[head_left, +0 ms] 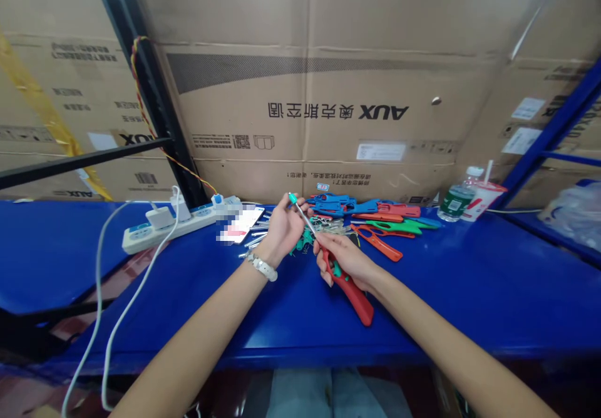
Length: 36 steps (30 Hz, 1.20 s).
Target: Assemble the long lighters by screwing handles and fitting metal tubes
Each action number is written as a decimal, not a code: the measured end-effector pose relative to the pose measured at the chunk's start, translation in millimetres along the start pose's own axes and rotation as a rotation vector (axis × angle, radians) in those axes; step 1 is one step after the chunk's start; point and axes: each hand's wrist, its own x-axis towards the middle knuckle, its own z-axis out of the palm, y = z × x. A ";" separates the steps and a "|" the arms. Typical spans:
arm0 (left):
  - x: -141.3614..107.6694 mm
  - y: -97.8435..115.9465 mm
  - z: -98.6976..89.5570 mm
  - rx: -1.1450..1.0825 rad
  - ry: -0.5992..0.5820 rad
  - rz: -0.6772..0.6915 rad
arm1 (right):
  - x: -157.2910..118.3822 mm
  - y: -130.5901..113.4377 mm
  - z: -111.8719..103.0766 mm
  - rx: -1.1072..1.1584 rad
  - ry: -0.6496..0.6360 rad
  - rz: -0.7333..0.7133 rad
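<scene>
My right hand (345,255) is wrapped round the red handle of a long-nosed lighter (354,296) with a green trigger. Its thin metal tube points up and left into my left hand (285,224). There, the thumb and curled fingers are about the green tip (293,198) at the tube's end; the exact contact is partly hidden. Behind and beneath my hands lies a heap of metal tubes (256,233) and small green parts (307,241). Just right of it are blue handle parts (331,204), an orange one (382,243) and a green one (399,225).
A white power strip (197,218) with plugs and cables stands at left on the blue table (446,305), beside a lit phone (248,224). A water bottle (457,199) and a red-and-white cup (486,200) stand at back right. Cardboard boxes (328,24) wall the back.
</scene>
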 end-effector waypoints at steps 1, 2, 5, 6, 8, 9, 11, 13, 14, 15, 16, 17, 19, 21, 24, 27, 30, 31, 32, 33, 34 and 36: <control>1.6 0.9 0.8 0.008 -0.015 -0.052 | 0.8 0.9 0.0 -0.002 0.001 0.001; 2.9 2.0 0.9 0.017 -0.022 -0.099 | 1.7 1.9 -0.3 -0.004 0.001 0.005; 4.4 6.0 -1.5 -0.003 -0.006 -0.186 | 4.1 4.2 -2.7 -0.007 0.009 0.020; 4.1 7.4 -2.4 -0.022 0.002 -0.196 | 4.4 4.7 -3.6 -0.009 0.010 0.028; 2.9 9.8 -3.1 -0.046 0.003 -0.188 | 3.9 4.6 -5.3 -0.017 -0.003 0.046; 2.2 11.0 -2.9 -0.051 -0.002 -0.174 | 3.1 4.1 -5.9 -0.021 -0.014 0.053; 0.5 13.4 -1.6 -0.063 -0.010 -0.146 | 0.9 2.0 -6.5 -0.031 -0.035 0.055; -1.2 16.2 -0.6 -0.083 -0.013 -0.129 | -1.9 -0.8 -6.8 -0.045 -0.042 0.043; -1.9 17.8 -0.7 -0.093 -0.011 -0.115 | -3.3 -2.2 -6.9 -0.053 -0.044 0.038; -2.3 19.6 -1.3 -0.099 -0.008 -0.093 | -4.7 -3.4 -7.1 -0.062 -0.048 0.035; -2.5 21.4 -2.4 -0.098 -0.004 -0.068 | -6.0 -4.4 -7.2 -0.069 -0.055 0.035; -2.3 23.3 -4.0 -0.090 -0.001 -0.045 | -7.2 -5.2 -7.4 -0.074 -0.062 0.037; -0.4 26.8 -8.3 -0.045 0.009 -0.018 | -9.1 -6.6 -8.0 -0.083 -0.074 0.045; 3.2 30.0 -13.6 0.045 0.037 0.014 | -10.5 -8.6 -9.5 -0.088 -0.069 0.058; 9.9 34.0 -24.0 0.273 0.083 0.162 | -11.5 -14.0 -14.6 -0.082 -0.008 0.052; 15.1 35.6 -36.8 0.720 0.011 0.387 | -11.7 -20.4 -22.5 -0.051 0.078 0.000; 18.1 34.2 -47.4 1.148 -0.113 0.557 | -11.6 -23.9 -29.0 -0.027 0.136 -0.047; 18.4 33.4 -49.8 1.213 -0.130 0.580 | -11.6 -24.3 -30.1 -0.026 0.147 -0.054; 18.2 32.9 -51.6 1.240 -0.128 0.587 | -11.6 -24.4 -30.6 -0.026 0.152 -0.057; 17.5 32.6 -52.9 1.247 -0.120 0.578 | -11.6 -24.4 -30.7 -0.027 0.151 -0.056; 16.2 32.7 -53.8 1.250 -0.117 0.561 | -11.6 -24.2 -30.3 -0.028 0.148 -0.056; 12.6 33.3 -54.5 1.274 -0.133 0.547 | -11.6 -23.6 -28.9 -0.033 0.140 -0.062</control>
